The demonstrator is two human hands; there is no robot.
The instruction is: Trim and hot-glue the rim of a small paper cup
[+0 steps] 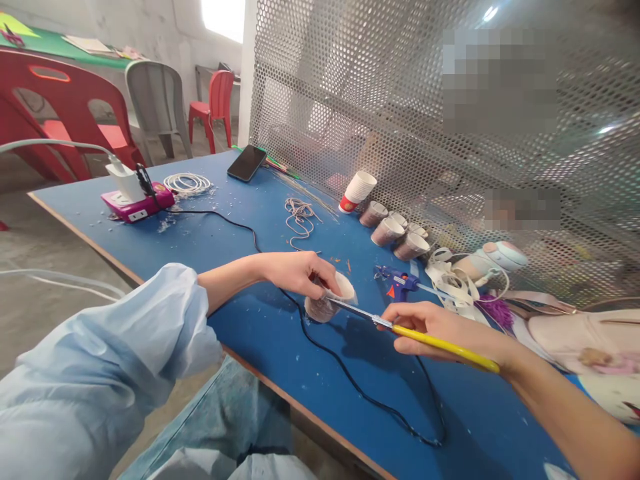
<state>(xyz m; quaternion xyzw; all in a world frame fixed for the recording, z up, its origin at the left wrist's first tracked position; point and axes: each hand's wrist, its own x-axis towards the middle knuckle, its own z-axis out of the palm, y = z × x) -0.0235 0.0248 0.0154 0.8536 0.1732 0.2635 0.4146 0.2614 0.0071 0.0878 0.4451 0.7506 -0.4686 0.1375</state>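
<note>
My left hand (303, 272) is closed on a paper cup (320, 311) whose outside is covered in a greyish-brown wrap. The cup's white mouth faces up and to the right, and my fingers reach over its rim. My right hand (425, 327) grips yellow-handled scissors (445, 347). Their metal blades point left and meet the cup near its rim, beside my left fingertips. Whether the blades are apart there is hard to see. A blue glue gun (400, 281) lies just beyond my right hand.
Several wrapped cups (387, 231) stand by the perforated metal screen (310, 87), near a stack of white cups (361, 187). Loose twine (300, 217), a phone (247, 163) and a purple power strip (137, 202) lie leftward. A black cord (345, 367) crosses the blue table (280, 353).
</note>
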